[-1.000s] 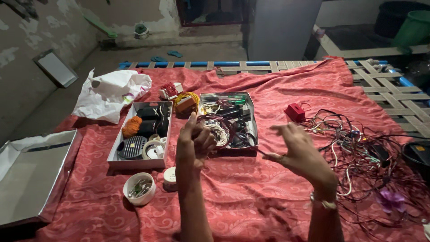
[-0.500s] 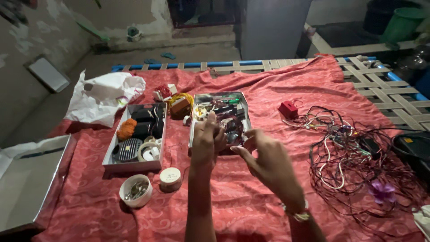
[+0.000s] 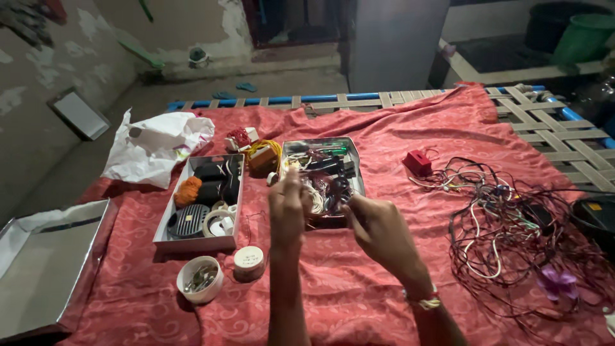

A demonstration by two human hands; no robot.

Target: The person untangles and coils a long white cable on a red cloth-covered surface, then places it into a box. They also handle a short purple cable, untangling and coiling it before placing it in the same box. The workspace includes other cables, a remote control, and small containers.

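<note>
My left hand (image 3: 286, 206) is raised with its fingers pinched together, in front of an open box of coiled wires and small tools (image 3: 359, 168). My right hand (image 3: 377, 225) is close beside it, fingers also pinched, a bracelet on the wrist. A thin dark wire (image 3: 336, 211) seems to run between the two hands, barely visible in the dim light. Both hands hover above the red patterned cloth (image 3: 359, 288).
A second box (image 3: 168, 232) with black parts, tape and an orange bundle lies left. A white bowl of metal bits (image 3: 200, 279) and a round white tub (image 3: 248, 261) sit near. A wire tangle (image 3: 506, 224), small red box (image 3: 418, 161), white bag (image 3: 157, 144), silver tray (image 3: 45, 256).
My right hand has come in from the right and closed up next to my left hand. The left hand's fingers have drawn together. The view shifted slightly.
</note>
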